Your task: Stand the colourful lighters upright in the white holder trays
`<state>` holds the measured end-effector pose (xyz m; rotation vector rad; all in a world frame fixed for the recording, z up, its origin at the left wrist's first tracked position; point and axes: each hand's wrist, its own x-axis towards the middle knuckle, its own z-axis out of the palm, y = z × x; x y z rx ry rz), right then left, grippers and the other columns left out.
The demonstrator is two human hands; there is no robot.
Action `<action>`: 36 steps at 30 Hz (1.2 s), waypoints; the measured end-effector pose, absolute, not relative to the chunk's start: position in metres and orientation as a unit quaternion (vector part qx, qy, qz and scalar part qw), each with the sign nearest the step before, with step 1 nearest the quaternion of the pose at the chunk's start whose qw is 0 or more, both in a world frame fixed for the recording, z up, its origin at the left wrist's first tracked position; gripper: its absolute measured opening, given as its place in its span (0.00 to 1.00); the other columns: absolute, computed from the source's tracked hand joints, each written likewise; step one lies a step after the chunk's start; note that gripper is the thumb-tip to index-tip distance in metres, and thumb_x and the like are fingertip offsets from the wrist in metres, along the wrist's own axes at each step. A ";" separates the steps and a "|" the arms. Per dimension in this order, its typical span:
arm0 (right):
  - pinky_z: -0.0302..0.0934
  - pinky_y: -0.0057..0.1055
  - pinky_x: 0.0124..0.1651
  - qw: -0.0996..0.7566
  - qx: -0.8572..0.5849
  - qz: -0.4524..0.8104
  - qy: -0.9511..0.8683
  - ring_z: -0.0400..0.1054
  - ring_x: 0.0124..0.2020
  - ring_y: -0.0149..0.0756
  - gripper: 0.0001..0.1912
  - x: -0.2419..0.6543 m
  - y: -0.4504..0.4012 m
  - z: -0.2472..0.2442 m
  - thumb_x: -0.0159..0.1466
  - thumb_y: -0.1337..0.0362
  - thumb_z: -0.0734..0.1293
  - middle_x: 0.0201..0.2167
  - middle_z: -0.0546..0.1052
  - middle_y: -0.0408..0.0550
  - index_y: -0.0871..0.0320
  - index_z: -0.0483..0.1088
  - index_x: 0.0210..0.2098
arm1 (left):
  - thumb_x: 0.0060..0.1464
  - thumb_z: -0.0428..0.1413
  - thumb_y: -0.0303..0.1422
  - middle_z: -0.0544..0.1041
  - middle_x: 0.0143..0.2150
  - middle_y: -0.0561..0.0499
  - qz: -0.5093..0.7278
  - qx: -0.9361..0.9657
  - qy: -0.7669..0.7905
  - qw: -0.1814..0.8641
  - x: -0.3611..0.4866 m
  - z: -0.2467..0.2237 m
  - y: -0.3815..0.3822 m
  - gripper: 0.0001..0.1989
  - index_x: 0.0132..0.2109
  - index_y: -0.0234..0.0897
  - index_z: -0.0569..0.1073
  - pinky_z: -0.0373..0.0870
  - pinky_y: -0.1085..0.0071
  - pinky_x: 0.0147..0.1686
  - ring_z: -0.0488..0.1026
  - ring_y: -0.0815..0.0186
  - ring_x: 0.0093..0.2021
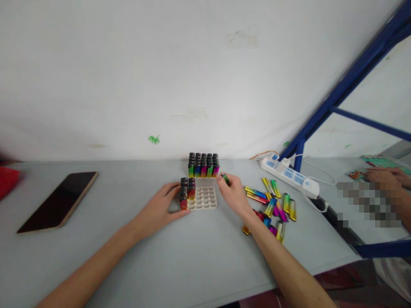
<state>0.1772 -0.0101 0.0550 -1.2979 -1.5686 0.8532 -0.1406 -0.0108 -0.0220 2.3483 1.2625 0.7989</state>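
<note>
A grey desk [195, 261] runs across the view. On its left lies a dark-screened tablet [58, 203], with something red [8, 179] (cut off by the view's edge, too blurred to name) beyond it. Mid-desk sits a pale tray [205, 199], flat, with round slots. Just behind it, near the desk's far edge, stand upright lighters [204, 167] in close rows. To the right, loose lighters [271, 207] lie scattered on their sides, near a white power strip [290, 174].

Black-topped lighters [204, 171] in green, blue and magenta fading to yellow, whitish tray [204, 208], grey table [192, 261]
</note>
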 end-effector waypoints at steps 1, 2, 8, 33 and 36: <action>0.52 0.35 0.36 0.449 -0.520 0.340 -0.642 0.57 0.30 0.37 0.33 0.178 -0.009 0.057 0.77 0.30 0.67 0.25 0.64 0.38 0.46 0.60 0.29 | 0.73 0.71 0.68 0.85 0.80 0.34 0.283 0.830 0.446 0.178 -0.140 -0.022 -0.011 0.41 0.75 0.43 0.85 0.81 0.38 0.85 0.84 0.33 0.79; 0.54 0.35 0.36 0.446 -0.513 0.338 -0.651 0.59 0.31 0.38 0.33 0.179 -0.009 0.059 0.77 0.28 0.67 0.26 0.65 0.38 0.46 0.62 0.31 | 0.73 0.71 0.68 0.84 0.80 0.34 0.283 0.831 0.446 0.177 -0.139 -0.022 -0.011 0.42 0.75 0.42 0.85 0.81 0.39 0.85 0.84 0.34 0.79; 0.66 0.36 0.41 0.363 -0.428 0.314 -0.766 0.71 0.36 0.42 0.30 0.171 -0.023 0.080 0.88 0.32 0.63 0.34 0.76 0.43 0.47 0.66 0.39 | 0.73 0.72 0.65 0.84 0.81 0.34 0.280 0.837 0.438 0.173 -0.136 -0.023 -0.012 0.42 0.78 0.41 0.82 0.79 0.40 0.85 0.82 0.36 0.81; 0.68 0.44 0.65 0.111 -0.489 0.099 -0.859 0.88 0.55 0.50 0.10 0.139 -0.042 0.061 0.89 0.57 0.77 0.50 0.92 0.57 0.56 0.86 0.53 | 0.71 0.71 0.68 0.87 0.77 0.37 0.303 0.832 0.431 0.174 -0.140 -0.029 -0.002 0.40 0.73 0.45 0.86 0.82 0.38 0.83 0.85 0.34 0.78; 0.69 0.40 0.60 0.207 -0.522 0.138 -0.816 0.86 0.45 0.44 0.05 0.181 -0.056 0.054 0.86 0.59 0.80 0.43 0.91 0.47 0.53 0.86 0.55 | 0.70 0.69 0.74 0.87 0.77 0.36 0.304 0.830 0.434 0.176 -0.141 -0.032 0.003 0.43 0.70 0.45 0.87 0.81 0.37 0.84 0.86 0.32 0.77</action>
